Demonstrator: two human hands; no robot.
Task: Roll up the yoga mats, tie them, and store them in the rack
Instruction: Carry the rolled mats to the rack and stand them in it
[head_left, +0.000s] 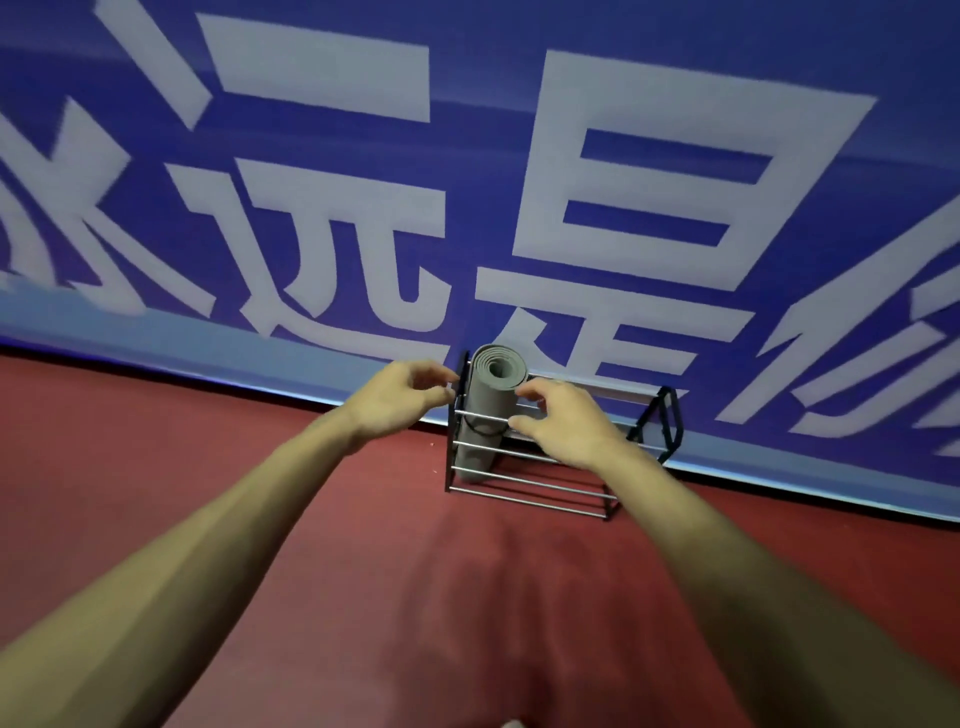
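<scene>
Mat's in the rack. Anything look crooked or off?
Nothing stands out. The grey mat stands on end at the left end of the rack, roll tight, black tie around it.

Blurred wall lettering (322, 73), cropped at both sides; rolled mat (485, 400) partly behind rack (524, 502) rails.

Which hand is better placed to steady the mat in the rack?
Right, probably. The right hand has fingertips beside the grey mat; the left hand sits outside the end of the rack.

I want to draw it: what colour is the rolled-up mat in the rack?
Grey; the rolled mat shows clearly in the head view.
</scene>
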